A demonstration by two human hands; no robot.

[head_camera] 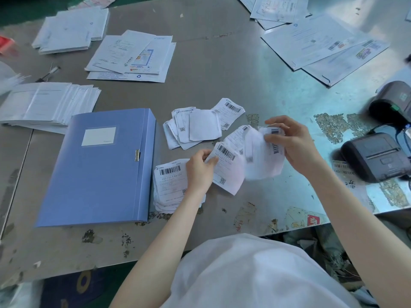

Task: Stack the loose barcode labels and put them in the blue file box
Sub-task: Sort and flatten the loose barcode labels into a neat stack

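White clothing [244, 274] at the bottom edge, both bare forearms reaching forward from it over the table [222, 63]. Left hand [201, 167] pinches the left edge of a barcode label [229, 172] between thumb and curled fingers, print side up. Right hand [293, 143] grips a bunch of labels [260, 161], fingers curled round its top; the bunch is motion-blurred, count unreadable, and overlaps the pinched label's right side. Under the left wrist a roughly squared stack of labels [169, 185] lies flat, just beside the blue file box [100, 165]. Box closed, lying flat, metal clasp [137, 155] on its right edge. Beyond the hands, a loose pile [191, 130] of labels, several face down. Two black label printers [375, 156] at far right. Envelopes [131, 56] spread along the far side.
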